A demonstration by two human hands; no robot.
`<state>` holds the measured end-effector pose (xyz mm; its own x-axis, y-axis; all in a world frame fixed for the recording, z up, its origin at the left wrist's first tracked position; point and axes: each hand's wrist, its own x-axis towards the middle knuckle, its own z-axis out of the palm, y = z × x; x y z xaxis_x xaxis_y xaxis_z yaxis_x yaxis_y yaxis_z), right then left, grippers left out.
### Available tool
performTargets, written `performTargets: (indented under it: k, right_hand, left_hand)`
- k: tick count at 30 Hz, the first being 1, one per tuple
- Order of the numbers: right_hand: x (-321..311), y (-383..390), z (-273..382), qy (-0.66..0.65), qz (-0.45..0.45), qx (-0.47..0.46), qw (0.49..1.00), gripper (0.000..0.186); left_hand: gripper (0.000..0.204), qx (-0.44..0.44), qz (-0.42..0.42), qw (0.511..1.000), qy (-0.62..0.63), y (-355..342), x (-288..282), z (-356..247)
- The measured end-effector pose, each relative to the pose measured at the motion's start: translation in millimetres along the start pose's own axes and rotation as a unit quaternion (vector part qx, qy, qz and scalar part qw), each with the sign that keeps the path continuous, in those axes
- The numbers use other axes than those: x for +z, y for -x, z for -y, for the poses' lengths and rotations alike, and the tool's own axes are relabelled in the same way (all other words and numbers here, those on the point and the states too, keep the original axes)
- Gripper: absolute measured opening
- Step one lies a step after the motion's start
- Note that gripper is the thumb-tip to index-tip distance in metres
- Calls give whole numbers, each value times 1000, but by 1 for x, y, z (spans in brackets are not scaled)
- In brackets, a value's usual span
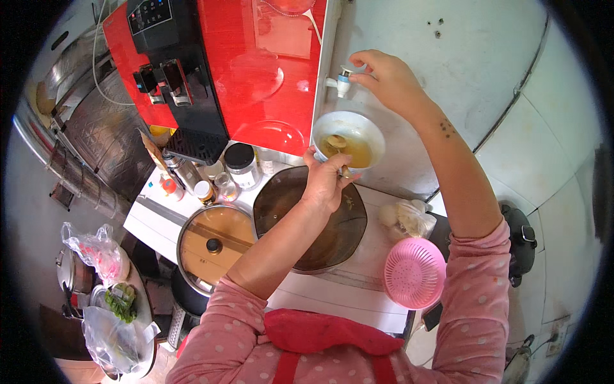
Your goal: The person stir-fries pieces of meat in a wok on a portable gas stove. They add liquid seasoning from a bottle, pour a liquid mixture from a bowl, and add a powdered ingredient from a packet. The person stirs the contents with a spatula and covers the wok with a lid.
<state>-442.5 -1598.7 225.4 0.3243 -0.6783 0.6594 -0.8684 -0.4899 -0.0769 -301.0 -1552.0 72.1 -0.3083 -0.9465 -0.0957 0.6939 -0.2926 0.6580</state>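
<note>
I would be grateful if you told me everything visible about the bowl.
The bowl is round and pale, its smooth wall perhaps ceramic. Inside are a yellowish liquid, well short of the rim, and a spoon. The left hand holds it up by its near side, close to the tap and apparently just below its spout. Its mouth faces the camera; any tilt is hard to judge.

My left hand [327, 178] covers part of the round white bowl [372, 133], my left forearm [275, 246] hides some of the wide dark metal pan [332, 237], the glossy red-and-black water dispenser [262, 77] runs past the top edge, and my pink dotted right sleeve [476, 301] partly conceals a rounded black object [523, 238] I cannot identify.
</note>
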Motion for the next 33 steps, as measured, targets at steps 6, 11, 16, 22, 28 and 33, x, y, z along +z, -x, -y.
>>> performTargets:
  k: [6, 11, 16, 22, 28, 33]
  right_hand:
    - [-11, 27, 3, -44, -9, 39, 998, 26]
    - [-7, 68, 22, -185, 3, 77, 980, 22]
    - [-15, 108, 41, -228, 28, 113, 967, 20]
    - [-9, 147, 77, -273, 44, 134, 952, 17]
    - [-17, 143, 135, -250, 90, 140, 954, 14]
    - [15, 105, 186, -255, 82, 134, 954, 13]
  left_hand:
    - [66, -9, 53, 998, -13, 24, -17, -5]
    - [69, -22, 74, 997, -25, 59, -35, -10]
    - [68, -40, 71, 996, -33, 103, -53, -16]
    - [69, -63, 47, 996, -40, 138, -90, -36]
    - [68, -68, 44, 996, -23, 157, -135, -85]
    - [70, -54, 35, 996, -54, 156, -174, -132]
